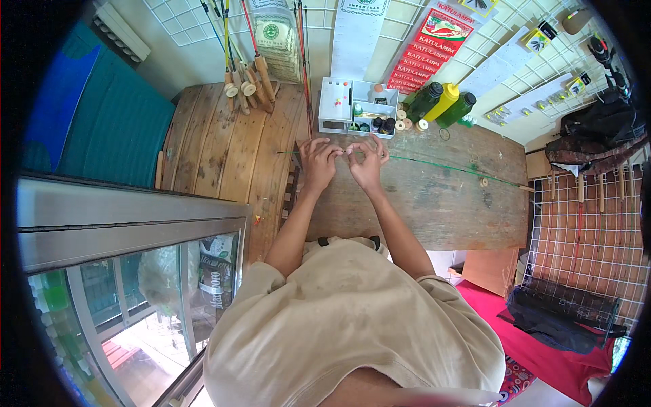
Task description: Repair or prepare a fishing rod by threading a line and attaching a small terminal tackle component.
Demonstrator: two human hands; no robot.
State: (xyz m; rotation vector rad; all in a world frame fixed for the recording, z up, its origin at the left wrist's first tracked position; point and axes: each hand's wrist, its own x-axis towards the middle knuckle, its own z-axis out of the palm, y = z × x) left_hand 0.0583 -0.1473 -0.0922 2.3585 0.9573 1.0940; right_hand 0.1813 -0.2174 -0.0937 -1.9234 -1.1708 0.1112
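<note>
- Green thin rod (434, 162) on/just above worktable (420, 210), far half; can't tell if it touches the top.
- Long axis: roughly L–R across the person's front, R part slanting nearer the body. Thin end pokes out L of L hand; thicker tan end at R table edge.
- L hand (320, 163) + R hand (366, 166) at rod's L part, side by side, palms down-ish. Thumb + index of each close to meeting, tips of the 2 hands nearly touching. Can't tell if clamped on rod or on smth tiny.
- Sm. wooden spool (483, 182) just beside rod, R part.
- White organizer box (335, 125) just beyond fingers, limits room there; sm. bottles inside.
- R of box: more wooden spools (422, 125), then yellow bottle (444, 102) btw 2 dark green ones.
- Far L: cork-handled rods (263, 74) leaning upright on plank bench (203, 136).
- R side: white wire grid (583, 230). L near: metal-framed window (135, 224).
- Hidden: rod stretch behind hands. Fingertip detail too sm. Tan shirt (352, 305) covers near middle; edges lost to fisheye black.
</note>
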